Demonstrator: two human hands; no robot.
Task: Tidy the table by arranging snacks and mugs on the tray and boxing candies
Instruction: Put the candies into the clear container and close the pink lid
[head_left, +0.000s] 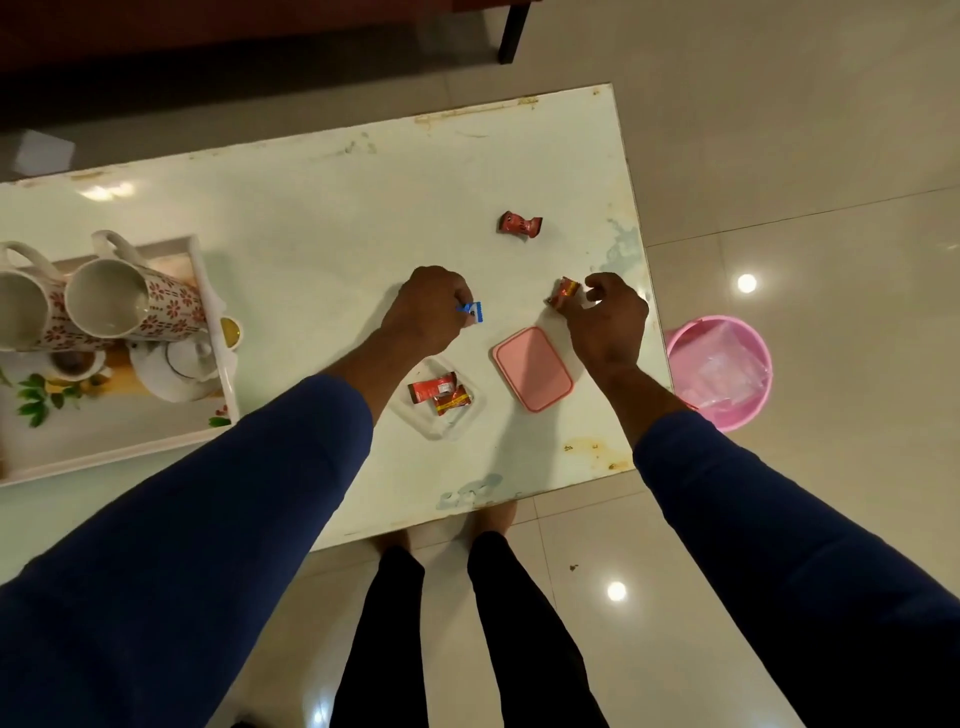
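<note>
Blue candy (110, 310) in left hand (428, 306) grip; red candy (563, 291) at right hand (608, 322) fingertips.

Pink bucket (727, 364) on tiled floor (805, 156) beside table end, clear plastic inside; dark furniture leg (511, 31) beyond.

Dim warm light, ceiling-lamp glare on the floor (746, 283), soft focus, wide-angle bending at edges.

No readable text; candy wrappers (439, 389) print too blurred.
</note>
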